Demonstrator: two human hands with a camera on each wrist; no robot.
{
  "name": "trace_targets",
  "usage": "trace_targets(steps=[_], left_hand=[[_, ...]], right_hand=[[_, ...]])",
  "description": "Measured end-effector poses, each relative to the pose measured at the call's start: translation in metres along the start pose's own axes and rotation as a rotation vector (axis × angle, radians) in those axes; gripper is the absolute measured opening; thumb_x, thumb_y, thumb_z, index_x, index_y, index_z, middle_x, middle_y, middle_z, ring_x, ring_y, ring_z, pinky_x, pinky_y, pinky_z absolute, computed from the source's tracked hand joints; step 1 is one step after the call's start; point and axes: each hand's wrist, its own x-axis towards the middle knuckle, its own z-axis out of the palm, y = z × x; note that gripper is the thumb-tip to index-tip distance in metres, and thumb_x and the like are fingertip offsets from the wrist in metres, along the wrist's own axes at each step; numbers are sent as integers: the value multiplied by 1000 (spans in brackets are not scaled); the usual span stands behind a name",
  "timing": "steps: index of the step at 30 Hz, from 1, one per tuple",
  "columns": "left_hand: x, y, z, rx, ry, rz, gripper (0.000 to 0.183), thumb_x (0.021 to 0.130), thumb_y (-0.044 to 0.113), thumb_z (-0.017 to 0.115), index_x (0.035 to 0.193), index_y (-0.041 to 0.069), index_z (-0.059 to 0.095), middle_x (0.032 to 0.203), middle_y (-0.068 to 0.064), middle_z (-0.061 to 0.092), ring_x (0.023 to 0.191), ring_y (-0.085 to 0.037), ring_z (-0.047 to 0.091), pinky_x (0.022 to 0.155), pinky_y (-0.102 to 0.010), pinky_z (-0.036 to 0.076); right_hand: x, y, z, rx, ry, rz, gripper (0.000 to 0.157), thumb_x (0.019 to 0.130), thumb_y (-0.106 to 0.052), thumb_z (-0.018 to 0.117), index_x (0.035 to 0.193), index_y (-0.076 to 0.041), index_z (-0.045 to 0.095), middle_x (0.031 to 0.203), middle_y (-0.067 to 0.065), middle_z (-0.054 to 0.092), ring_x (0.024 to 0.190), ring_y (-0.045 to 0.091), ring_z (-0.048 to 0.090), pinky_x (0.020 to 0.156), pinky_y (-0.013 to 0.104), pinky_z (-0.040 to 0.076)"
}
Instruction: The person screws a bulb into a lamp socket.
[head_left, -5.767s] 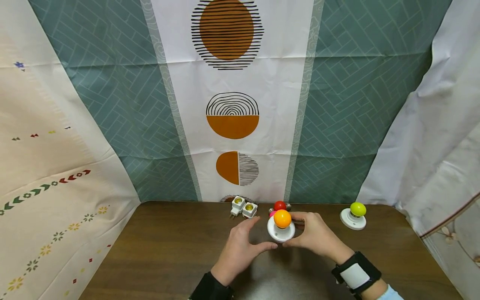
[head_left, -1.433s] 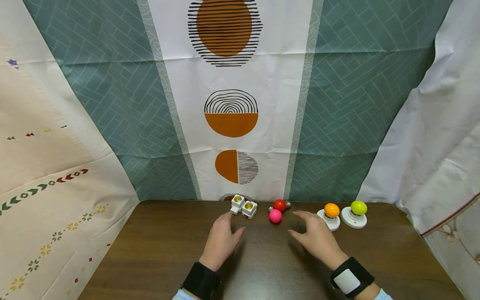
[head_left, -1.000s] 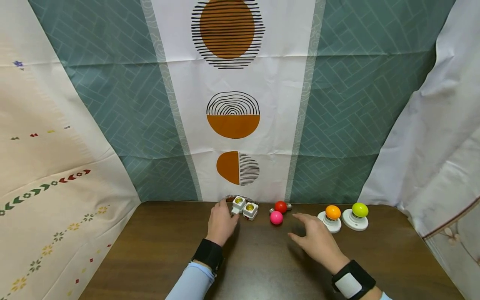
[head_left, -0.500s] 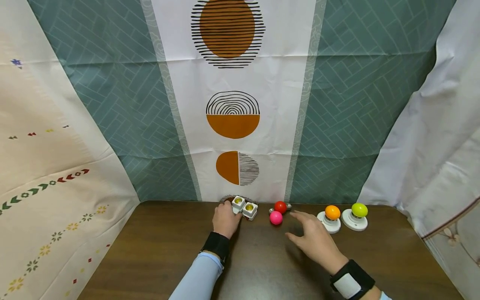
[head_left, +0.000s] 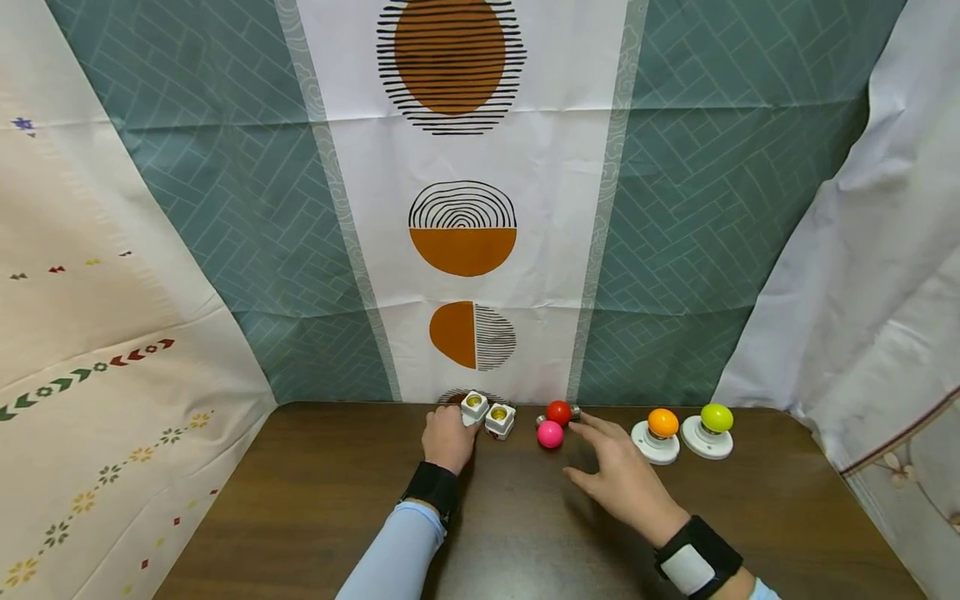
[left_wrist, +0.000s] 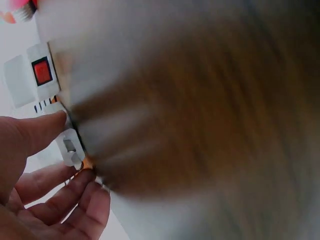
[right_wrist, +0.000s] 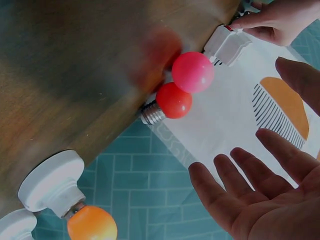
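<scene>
A person's left hand (head_left: 448, 440) pinches a white bulb socket (head_left: 474, 406) between thumb and fingers at the back of a wooden table (head_left: 322, 500). Just right of this grip sits a second white socket (head_left: 500, 420); farther right lie a red bulb (head_left: 558, 412) and a pink bulb (head_left: 550, 434). The right hand (head_left: 624, 477) has an empty grip, fingers spread, just beside those bulbs. To its right, an orange bulb (head_left: 663, 422) and a lime bulb (head_left: 717, 417) stand on round white bases (head_left: 655, 452).

Plastic-looking socket (head_left: 474, 407); smooth red bulb (head_left: 558, 412); glossy table (head_left: 315, 500).
</scene>
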Motion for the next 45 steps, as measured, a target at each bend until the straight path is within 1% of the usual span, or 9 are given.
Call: trace_targets(steps=[4,8,13,19,24,29,33,39,45], left_hand=[[-1,-2,-7,-68,-15,-1,29,77,26,75,89,0,65,79,-9,61,73,-25,57,63,-39,48],[-3,-7,-13,-122,-36,-34,26,79,21,73,89,-1,64,80,-9,62,69,-22,59,61,-37,49],[-8,-16,-22,-168,-13,-50,22,80,19,71,87,-1,64,78,-9,62,67,-20,59,58,-38,49],[-20,-19,-38,-230,28,2,22,81,20,71,91,2,64,84,-9,64,70,-18,59,60,-35,48],[-32,-9,-55,-305,41,86,26,83,21,69,101,3,64,91,-7,65,71,-11,56,60,-28,47],[-49,8,-69,-401,4,167,24,85,21,68,103,7,63,85,3,61,67,-7,52,55,-21,45],[-65,20,-75,-447,-25,234,23,85,21,68,104,9,63,89,5,61,72,-5,53,60,-19,46],[-87,35,-75,-465,-63,269,29,84,22,69,107,7,64,98,2,62,80,-3,55,67,-18,46],[-102,40,-68,-479,-83,280,27,84,25,68,106,8,64,97,5,62,82,-1,55,66,-17,45]], right_hand=[[2,-1,-1,-5,1,-8,66,68,-34,81,125,-11,57,135,8,47,117,28,45,92,43,40],[4,-2,-1,-8,-1,-10,66,68,-35,81,125,-10,57,134,9,47,116,28,45,92,44,39],[5,-2,0,-10,-6,-5,65,69,-34,80,124,-9,57,134,10,47,116,29,45,92,45,39],[7,-3,0,-11,-5,-4,65,69,-35,80,124,-8,57,133,11,48,116,29,46,92,45,40],[11,-4,-2,-8,3,-18,64,69,-34,79,123,-8,58,131,11,49,115,29,46,92,44,40],[15,-4,-4,-7,4,-14,64,69,-35,80,123,-7,58,130,12,49,115,29,47,92,43,40],[21,-4,0,11,-23,17,63,70,-35,79,122,-6,58,130,13,50,114,29,48,91,44,40],[33,1,10,34,-49,53,61,71,-34,78,121,-3,58,126,13,52,112,27,50,91,44,41],[39,7,24,-9,-79,32,60,70,-29,79,121,-5,59,125,13,53,108,26,53,90,42,42]])
